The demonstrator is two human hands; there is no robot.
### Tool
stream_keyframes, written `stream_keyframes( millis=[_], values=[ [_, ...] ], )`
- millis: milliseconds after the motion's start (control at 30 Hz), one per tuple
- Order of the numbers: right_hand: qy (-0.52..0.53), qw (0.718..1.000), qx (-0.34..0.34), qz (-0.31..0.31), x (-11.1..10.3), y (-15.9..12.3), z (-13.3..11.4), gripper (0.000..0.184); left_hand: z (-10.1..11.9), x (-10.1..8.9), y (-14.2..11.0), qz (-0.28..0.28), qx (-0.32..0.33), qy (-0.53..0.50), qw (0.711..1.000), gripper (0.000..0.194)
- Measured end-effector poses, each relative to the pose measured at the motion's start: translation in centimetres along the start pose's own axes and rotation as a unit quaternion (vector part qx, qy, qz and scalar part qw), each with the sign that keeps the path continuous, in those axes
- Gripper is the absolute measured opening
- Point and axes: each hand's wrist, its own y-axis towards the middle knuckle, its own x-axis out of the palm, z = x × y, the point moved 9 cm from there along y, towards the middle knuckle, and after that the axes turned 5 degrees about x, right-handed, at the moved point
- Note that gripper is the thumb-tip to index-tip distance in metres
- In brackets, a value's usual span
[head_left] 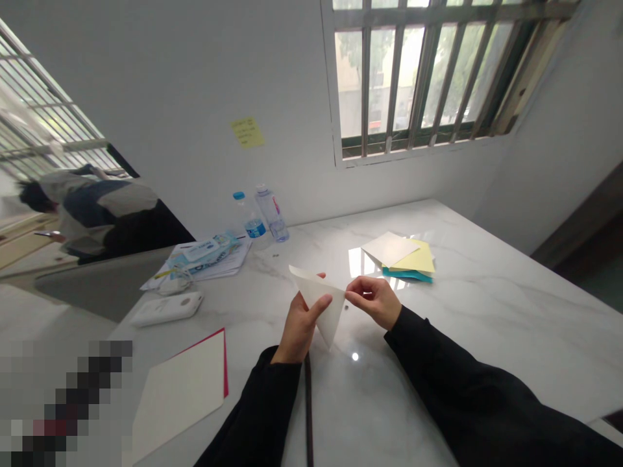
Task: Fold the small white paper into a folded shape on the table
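Observation:
A sheet of cream paper (331, 319), folded into a triangular shape, is held up above the marble-patterned table. My left hand (304, 324) grips it from the left, thumb pressed across the near face and fingers mostly hidden behind. At the paper's right corner, my right hand (374, 299) pinches the tip between thumb and index finger. One point of the paper hangs downward between the hands.
Beyond my right hand lie cream, yellow and blue sheets (413, 257). Cream paper over red (187, 389) lies front left. A white device (168, 309), a wipes pack (207, 251) and two plastic bottles (254, 224) stand left. Another person (97, 207) sits far left.

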Motion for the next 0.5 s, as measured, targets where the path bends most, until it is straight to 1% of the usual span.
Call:
stream_keyframes(
  millis=[100, 200, 267, 367, 500],
  values=[
    [0.010, 1.000, 0.004, 0.003, -0.2, 0.1, 0.2, 0.022, 0.1, 0.4, 0.1, -0.014, 0.004, -0.008, 1.000, 0.073],
    [0.035, 0.999, 0.016, 0.024, -0.9, 0.6, 0.8, 0.025, 0.3, 0.9, 0.1, -0.027, 0.010, -0.027, 0.999, 0.073],
    [0.090, 0.994, 0.034, 0.044, -1.7, 1.1, 1.4, 0.028, 0.3, 0.8, 0.2, -0.018, 0.004, -0.031, 0.999, 0.074],
    [0.185, 0.979, 0.056, 0.060, -2.8, 1.9, 2.2, 0.035, 0.0, 0.4, 0.2, 0.002, -0.020, -0.035, 0.999, 0.071],
    [0.247, 0.966, 0.053, 0.054, -4.9, 2.2, 1.6, 0.040, 0.0, 0.0, 0.2, 0.009, -0.032, -0.034, 0.999, 0.066]
  ],
)
